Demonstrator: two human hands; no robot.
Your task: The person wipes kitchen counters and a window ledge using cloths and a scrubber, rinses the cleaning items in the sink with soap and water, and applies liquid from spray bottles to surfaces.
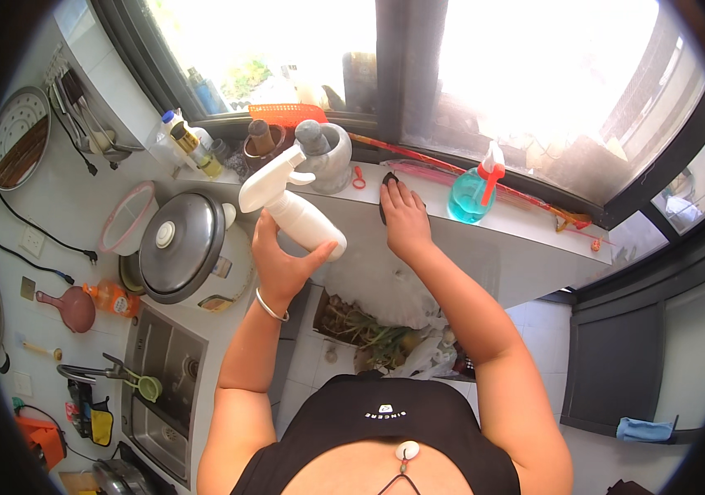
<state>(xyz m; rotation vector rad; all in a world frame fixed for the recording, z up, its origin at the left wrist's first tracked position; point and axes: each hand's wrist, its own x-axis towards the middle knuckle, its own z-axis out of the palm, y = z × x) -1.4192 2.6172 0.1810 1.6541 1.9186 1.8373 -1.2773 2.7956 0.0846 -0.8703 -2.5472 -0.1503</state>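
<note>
The left hand [280,266] grips the bottle [303,219], its axis slanting base-down rightward, left of the dark cloth [384,210] – which the right hand [407,218] partly covers on the sill [525,227], fingers outstretched.

From the view's centre, the trigger spray bottle [296,213] at ten o'clock is coloured plain white, and the cloth [383,210] at one o'clock is coloured black. At two, a clear spray bottle [466,203] is tinted turquoise by its liquid and topped in red and white. Orange latticework is shown by the plastic basket [288,114] at eleven, pale blue by the towel [645,430] at four.
</note>
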